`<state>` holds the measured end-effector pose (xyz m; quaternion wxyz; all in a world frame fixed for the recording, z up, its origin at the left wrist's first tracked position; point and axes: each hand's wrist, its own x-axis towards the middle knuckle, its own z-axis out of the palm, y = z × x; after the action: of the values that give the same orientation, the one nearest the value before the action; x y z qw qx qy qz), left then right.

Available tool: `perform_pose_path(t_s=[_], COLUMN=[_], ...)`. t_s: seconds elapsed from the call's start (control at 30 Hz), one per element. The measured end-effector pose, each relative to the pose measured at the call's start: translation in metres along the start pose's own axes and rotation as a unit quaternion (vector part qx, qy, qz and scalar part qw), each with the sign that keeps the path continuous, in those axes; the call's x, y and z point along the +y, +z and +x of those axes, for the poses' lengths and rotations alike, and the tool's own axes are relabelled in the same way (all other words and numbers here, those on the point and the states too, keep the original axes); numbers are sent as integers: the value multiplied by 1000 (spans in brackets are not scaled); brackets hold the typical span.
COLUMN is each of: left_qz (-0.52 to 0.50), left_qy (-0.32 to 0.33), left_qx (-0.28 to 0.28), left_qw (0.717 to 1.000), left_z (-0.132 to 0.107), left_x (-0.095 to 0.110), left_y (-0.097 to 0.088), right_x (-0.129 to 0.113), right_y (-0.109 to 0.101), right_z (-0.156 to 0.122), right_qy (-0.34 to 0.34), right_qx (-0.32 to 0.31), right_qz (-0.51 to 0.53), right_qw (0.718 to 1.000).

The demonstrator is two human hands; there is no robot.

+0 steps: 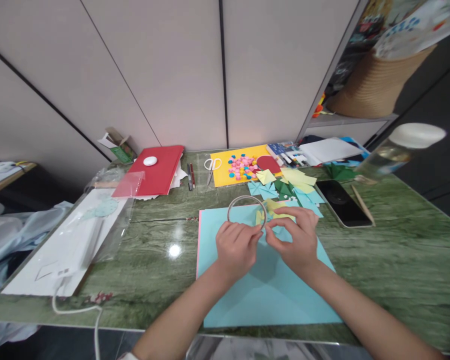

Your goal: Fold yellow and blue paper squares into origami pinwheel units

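Note:
My left hand (238,245) is closed on the lower edge of a thin ring-shaped roll of tape (230,205), held upright above a light blue sheet of paper (270,305). Close to the ring's lower right edge, my right hand (296,237) pinches thumb and forefinger together. Whatever sits between those fingertips is too small to make out. Just beyond the hands lie folded yellow and light blue papers (260,215), partly hidden by the right hand.
Behind the sheet are more folded papers (264,190), pink and blue pompoms (242,166) and scissors (211,167). A phone (343,204) and a clear bottle (392,152) stand to the right. At left are a red folder (157,172) and a white power strip (80,250) with its cable.

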<state>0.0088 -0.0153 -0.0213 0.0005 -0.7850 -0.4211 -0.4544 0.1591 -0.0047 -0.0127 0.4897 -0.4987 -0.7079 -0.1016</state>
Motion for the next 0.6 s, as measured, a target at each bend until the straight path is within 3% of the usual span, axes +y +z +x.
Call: perform_pose_path(t_s=[0.13,0.23,0.33,0.43,0.53,0.6], left_qz=[-50,-43,12,72,77,73], left_qy=[30,-10,-126,-199,-200,-188], left_qx=[11,-12,-55,-117,-172,-182], left_qw=[998,999,990,970,962,962], left_z=[-2,2,10,16,16,16], left_x=[9,-4,-35,-66,-79,-75], left_y=[1,4,4,4,7,8], right_x=[28,51,59,61,64,66], right_y=[2,-1,-2,5,15,19], right_z=[8,17,21,18,11,8], right_qy=[93,157,167,157,149,129], right_qx=[-4,23,-21,-111,-182,-180], right_qz=[14,71,41,0,10,12], right_qw=[996,985,985,981,972,975])
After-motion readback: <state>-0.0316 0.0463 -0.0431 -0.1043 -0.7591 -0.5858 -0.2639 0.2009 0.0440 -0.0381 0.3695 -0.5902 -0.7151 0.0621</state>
